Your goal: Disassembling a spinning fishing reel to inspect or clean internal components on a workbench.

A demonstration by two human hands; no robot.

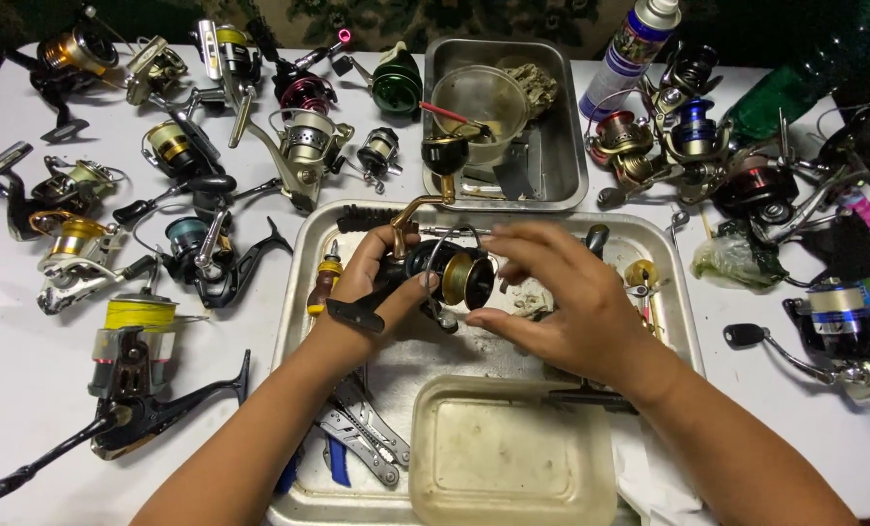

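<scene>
My left hand [372, 282] grips a black and gold spinning reel [454, 276] by its body and foot, above a large metal tray [664, 292]. The reel's gold crank arm rises to a black knob [444, 153]. My right hand [562, 297] is at the reel's gold spool, with thumb and fingers curled around its front edge. A yellow-handled screwdriver [324, 282] lies in the tray just left of my left hand. Pliers [362, 438] lie under my left forearm.
A cloudy plastic tub [508, 453] sits at the tray's near end. A smaller steel tray [557, 156] behind holds a clear cup [489, 97] and a rag. Several fishing reels crowd the white table on the left [138, 341] and right [844, 326]. A spray can [630, 49] stands at the back.
</scene>
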